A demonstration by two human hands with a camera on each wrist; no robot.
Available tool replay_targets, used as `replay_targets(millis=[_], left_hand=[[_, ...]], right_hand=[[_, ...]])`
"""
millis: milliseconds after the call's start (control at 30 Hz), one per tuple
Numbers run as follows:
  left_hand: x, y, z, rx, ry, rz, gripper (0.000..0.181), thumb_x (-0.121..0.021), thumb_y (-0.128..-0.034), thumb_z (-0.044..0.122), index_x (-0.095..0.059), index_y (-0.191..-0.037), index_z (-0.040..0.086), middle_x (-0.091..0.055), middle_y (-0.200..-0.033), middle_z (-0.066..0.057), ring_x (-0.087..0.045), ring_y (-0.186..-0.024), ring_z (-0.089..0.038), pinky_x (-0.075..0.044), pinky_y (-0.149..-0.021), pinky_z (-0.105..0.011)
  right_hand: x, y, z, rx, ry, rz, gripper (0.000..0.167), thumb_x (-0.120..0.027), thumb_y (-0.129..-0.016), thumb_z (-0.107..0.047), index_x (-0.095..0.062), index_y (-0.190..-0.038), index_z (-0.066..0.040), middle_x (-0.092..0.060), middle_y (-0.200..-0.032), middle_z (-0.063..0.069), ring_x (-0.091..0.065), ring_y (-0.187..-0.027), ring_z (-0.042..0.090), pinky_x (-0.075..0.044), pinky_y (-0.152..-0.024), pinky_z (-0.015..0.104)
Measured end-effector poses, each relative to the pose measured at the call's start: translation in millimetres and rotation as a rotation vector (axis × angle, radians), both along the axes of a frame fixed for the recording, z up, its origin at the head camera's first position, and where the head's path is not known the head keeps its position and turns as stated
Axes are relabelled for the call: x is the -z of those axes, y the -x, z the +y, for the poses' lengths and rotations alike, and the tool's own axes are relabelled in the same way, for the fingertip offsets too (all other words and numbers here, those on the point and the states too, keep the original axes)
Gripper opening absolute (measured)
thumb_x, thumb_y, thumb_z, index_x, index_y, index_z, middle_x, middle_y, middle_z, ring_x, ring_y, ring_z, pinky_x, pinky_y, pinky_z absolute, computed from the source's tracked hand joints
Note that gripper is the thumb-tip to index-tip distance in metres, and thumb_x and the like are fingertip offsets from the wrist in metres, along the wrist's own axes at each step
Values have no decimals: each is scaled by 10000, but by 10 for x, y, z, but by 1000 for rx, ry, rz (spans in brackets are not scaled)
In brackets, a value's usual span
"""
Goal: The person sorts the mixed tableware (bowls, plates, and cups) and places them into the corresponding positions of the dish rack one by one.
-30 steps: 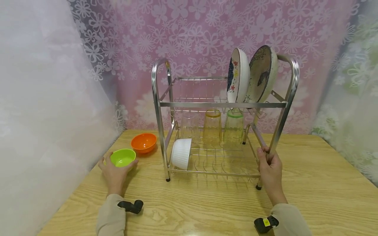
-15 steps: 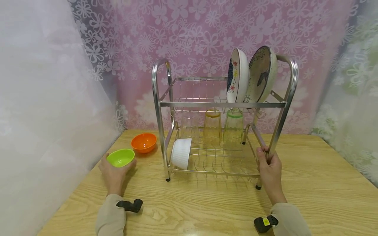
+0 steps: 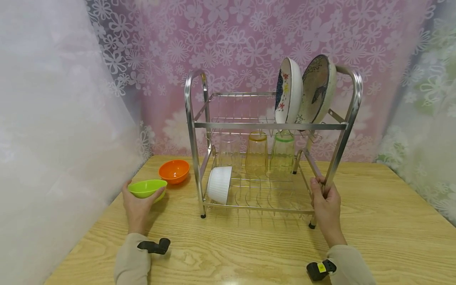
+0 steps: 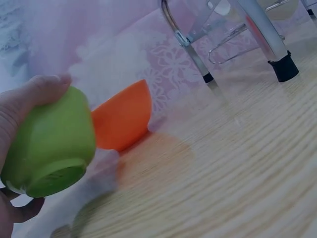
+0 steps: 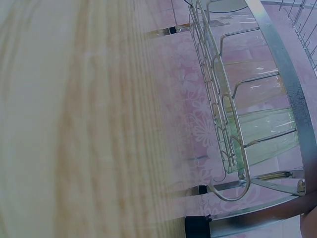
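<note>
My left hand [image 3: 137, 208] grips a lime-green bowl [image 3: 147, 187] by its sides, thumb on the right. In the left wrist view the bowl [image 4: 54, 141] is lifted off the table, its foot showing and a shadow below. An orange bowl [image 3: 174, 171] sits on the table just behind it. On the right, my right hand [image 3: 325, 209] holds the front right leg of a two-tier metal dish rack [image 3: 270, 126], thumb in front; its other fingers are mostly hidden. Only a sliver of that hand shows in the right wrist view.
A white ribbed bowl [image 3: 219, 185] lies on its side at the lower tier's left. Behind it stand a clear glass [image 3: 229, 154], a yellow glass [image 3: 257, 154] and a green glass [image 3: 282, 154]. Two patterned dishes, a flowered one [image 3: 293, 91] and a larger one [image 3: 318, 89], stand on edge above.
My left hand has closed more around the green bowl and raised it slightly off the table, tilting its rim. The right hand keeps its hold on the rack leg.
</note>
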State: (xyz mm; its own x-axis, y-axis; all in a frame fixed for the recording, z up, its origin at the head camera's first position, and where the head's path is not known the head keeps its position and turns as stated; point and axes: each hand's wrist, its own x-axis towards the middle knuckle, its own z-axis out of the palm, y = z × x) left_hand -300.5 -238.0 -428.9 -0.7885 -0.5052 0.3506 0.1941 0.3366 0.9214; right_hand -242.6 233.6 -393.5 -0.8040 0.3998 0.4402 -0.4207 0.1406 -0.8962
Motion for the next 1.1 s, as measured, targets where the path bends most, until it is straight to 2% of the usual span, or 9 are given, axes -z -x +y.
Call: replay_targets(millis=[133,267,367,433,600,733,900,1000,1100], left_hand=[[-46,-3,-19,93,-20,-39,1084,-887,-688,280,-181,-1497,132,-310,-1458,-214,-384,-1235,-341,-316,-1049,-491],[-106,-6,-46,199,35,-133,1097,-868,-715,290,-130,-1517,162,-304,-1456,-228,-398,-1223,-356,-330,-1041,-487],[-152,-1,-83,287,136,-212,1121,-860,-722,288,-88,-1526,168,-319,-1436,-247,-417,-1207,-379,-358,-1017,-492],[-180,9,-112,338,217,-242,1137,-863,-715,276,-76,-1526,153,-332,-1421,-262,-437,-1190,-397,-380,-998,-502],[-304,-21,-153,432,383,-234,1115,-870,-702,268,-122,-1510,95,-360,-1397,-276,-492,-1118,-408,-422,-944,-507],[-499,-93,-142,486,505,-203,1031,-886,-676,285,-263,-1462,45,-432,-1330,-259,-526,-1045,-372,-462,-871,-462],[-849,-242,-90,589,654,-178,898,-900,-641,319,-430,-1348,28,-521,-1223,-204,-535,-965,-299,-477,-786,-387],[-1062,-372,-28,657,695,-181,860,-907,-618,327,-468,-1304,51,-540,-1172,-186,-533,-945,-286,-486,-746,-367],[-1216,-490,41,722,704,-184,843,-914,-593,327,-487,-1275,77,-543,-1141,-168,-529,-943,-293,-493,-723,-360]], right_hand=[[-4,-5,-2,2,0,1,109,-518,-1002,-213,-541,-1031,-110,-388,-569,-34,-333,-438,60,-274,-419,258],[-11,-16,-3,-4,3,10,109,-524,-1000,-211,-538,-1024,-106,-393,-568,-35,-335,-439,62,-273,-417,260],[-9,-17,2,-5,5,11,112,-522,-1000,-210,-537,-1028,-103,-391,-564,-32,-334,-438,64,-270,-417,264],[-7,-14,3,-2,9,7,114,-525,-999,-208,-541,-1033,-101,-391,-562,-30,-336,-438,66,-269,-418,264],[-5,-3,3,10,-5,-13,117,-522,-1001,-209,-546,-1049,-105,-395,-560,-30,-345,-439,65,-278,-419,261],[-11,-6,-3,13,-14,-10,113,-515,-1003,-214,-543,-1041,-111,-395,-568,-31,-347,-445,65,-288,-428,255],[-21,-19,-7,1,-9,4,113,-509,-1005,-215,-537,-1041,-111,-390,-563,-26,-336,-439,71,-280,-429,265],[-18,-22,-6,-6,-9,3,112,-511,-1004,-212,-535,-1043,-109,-390,-560,-28,-334,-437,70,-278,-430,269],[-13,-24,-8,-6,-12,3,113,-515,-1003,-211,-536,-1040,-106,-391,-559,-28,-337,-438,71,-282,-431,267]])
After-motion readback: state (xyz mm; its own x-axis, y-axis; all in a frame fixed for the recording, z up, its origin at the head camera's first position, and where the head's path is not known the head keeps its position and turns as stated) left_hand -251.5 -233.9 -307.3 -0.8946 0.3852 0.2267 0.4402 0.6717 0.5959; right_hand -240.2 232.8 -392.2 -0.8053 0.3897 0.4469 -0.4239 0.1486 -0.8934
